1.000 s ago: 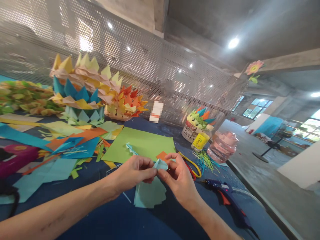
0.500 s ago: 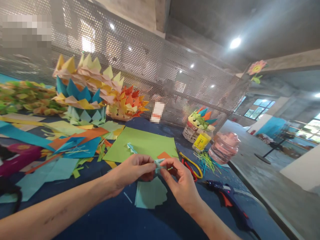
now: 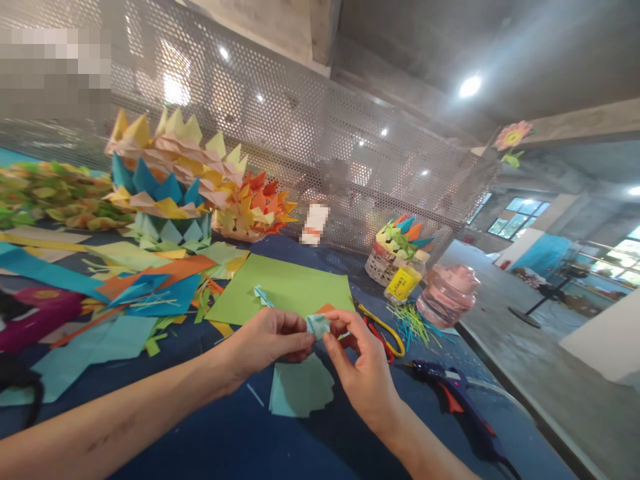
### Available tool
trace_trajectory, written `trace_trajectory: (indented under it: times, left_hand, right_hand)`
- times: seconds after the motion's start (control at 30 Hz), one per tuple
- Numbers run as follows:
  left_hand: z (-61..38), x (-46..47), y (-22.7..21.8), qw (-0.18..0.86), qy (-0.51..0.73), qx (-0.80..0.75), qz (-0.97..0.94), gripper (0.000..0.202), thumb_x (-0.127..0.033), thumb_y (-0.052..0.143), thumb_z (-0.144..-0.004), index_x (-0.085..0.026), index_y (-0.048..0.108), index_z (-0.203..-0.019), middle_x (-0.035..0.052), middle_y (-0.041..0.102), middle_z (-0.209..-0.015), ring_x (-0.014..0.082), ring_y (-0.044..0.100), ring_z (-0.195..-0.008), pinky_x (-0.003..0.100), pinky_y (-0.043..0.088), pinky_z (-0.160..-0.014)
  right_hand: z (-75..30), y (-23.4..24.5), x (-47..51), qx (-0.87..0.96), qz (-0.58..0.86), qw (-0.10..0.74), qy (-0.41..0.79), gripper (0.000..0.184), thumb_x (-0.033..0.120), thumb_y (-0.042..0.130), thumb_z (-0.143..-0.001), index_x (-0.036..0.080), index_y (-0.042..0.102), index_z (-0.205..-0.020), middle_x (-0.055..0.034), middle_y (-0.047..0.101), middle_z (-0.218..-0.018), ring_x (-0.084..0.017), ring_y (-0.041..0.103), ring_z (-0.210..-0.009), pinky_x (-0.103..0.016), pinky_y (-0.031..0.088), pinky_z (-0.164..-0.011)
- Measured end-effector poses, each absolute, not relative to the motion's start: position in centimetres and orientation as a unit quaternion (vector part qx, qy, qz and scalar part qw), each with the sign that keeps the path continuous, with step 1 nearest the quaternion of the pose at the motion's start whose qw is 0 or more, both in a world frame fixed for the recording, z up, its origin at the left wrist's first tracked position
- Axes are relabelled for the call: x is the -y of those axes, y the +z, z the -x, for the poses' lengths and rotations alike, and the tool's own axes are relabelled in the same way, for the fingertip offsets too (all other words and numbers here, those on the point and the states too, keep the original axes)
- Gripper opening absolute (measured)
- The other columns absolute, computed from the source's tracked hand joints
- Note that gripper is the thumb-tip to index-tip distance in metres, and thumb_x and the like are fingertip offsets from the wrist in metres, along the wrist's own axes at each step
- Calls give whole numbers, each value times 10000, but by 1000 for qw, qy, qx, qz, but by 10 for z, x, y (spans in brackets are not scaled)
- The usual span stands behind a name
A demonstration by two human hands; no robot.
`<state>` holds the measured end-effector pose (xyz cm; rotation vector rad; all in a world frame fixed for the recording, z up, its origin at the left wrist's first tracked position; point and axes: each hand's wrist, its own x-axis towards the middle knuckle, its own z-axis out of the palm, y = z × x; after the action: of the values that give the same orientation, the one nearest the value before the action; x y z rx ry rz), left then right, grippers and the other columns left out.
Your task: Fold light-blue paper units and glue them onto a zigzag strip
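Note:
A small folded piece of pale blue paper [image 3: 319,325] is pinched between my two hands above the dark blue table. My left hand [image 3: 273,341] grips its left edge with thumb and fingers. On the other side, my right hand [image 3: 356,353] pinches the right edge between thumb and index finger. Just below the hands lies a stack of pale blue-green paper pieces [image 3: 301,388]. Behind them is a green paper sheet [image 3: 295,280], with a small folded blue paper piece [image 3: 263,295] on it. An orange paper piece [image 3: 326,309] is partly hidden by my right hand.
Yellow-and-red scissors [image 3: 387,333], a blue glue gun [image 3: 457,393] and a pink bottle [image 3: 447,295] are at the right. Paper strips and scraps [image 3: 70,270] cover the left side, with a magenta tool [image 3: 43,313]. Folded-paper baskets [image 3: 173,207] stand at the back.
The paper between my fingers has turned so that a flatter, broader face shows. My fingertips have shifted slightly on it; the things on the table look unchanged.

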<state>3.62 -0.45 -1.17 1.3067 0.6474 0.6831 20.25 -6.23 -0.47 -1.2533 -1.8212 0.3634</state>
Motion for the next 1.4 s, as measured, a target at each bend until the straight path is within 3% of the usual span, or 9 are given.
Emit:
trace_trajectory:
  times: [0.17, 0.33, 0.47, 0.83, 1.13, 1.4]
  left_hand:
    - [-37, 4, -12, 663, 309, -291, -617, 214, -312, 664, -677, -139, 572, -591, -27, 561, -563, 90, 487, -550, 225, 393, -589]
    - [-37, 1, -17, 649, 316, -285, -630, 200, -294, 646, -680, -141, 556, -588, -33, 553, -556, 90, 496, -552, 227, 410, -602]
    - [-38, 1, -19, 647, 317, -290, -630, 188, -292, 649, -671, -144, 557, -600, -37, 554, -556, 90, 499, -544, 228, 410, -596]
    - [-38, 5, -13, 629, 290, -295, -658, 216, -328, 609, -709, -146, 562, -602, -26, 553, -581, 99, 477, -559, 223, 364, -571]
    - [-35, 11, -3, 671, 259, -273, -639, 158, -249, 569, -722, -146, 572, -603, -12, 575, -593, 105, 486, -588, 229, 370, -609]
    - [-32, 12, -1, 738, 241, -262, -573, 172, -280, 624, -709, -141, 590, -614, -2, 579, -611, 104, 491, -594, 233, 384, -633]
  right_hand:
    - [-205, -6, 61, 758, 493, 415, 100, 79, 162, 497, -862, 206, 552, -898, -14, 602, -842, -125, 562, -720, -242, 474, -653]
    - [-205, -5, 60, 771, 503, 382, 82, 171, 178, 522, -848, 212, 574, -1007, -30, 613, -881, -143, 562, -754, -259, 474, -666]
    - [-205, -4, 60, 775, 504, 373, 83, 121, 192, 529, -850, 205, 599, -948, -33, 615, -864, -156, 564, -793, -279, 466, -718]
    - [-203, -3, 61, 711, 527, 402, 234, 82, 207, 530, -827, 188, 589, -881, -21, 610, -812, -134, 559, -678, -243, 442, -600]
    - [-201, 3, 61, 607, 518, 433, 419, 35, 199, 554, -766, 172, 537, -752, 46, 454, -610, -79, 398, -537, -215, 299, -510]
    - [-204, 2, 62, 628, 490, 435, 420, 48, 205, 581, -772, 163, 562, -760, 41, 454, -632, -73, 367, -541, -217, 272, -504]
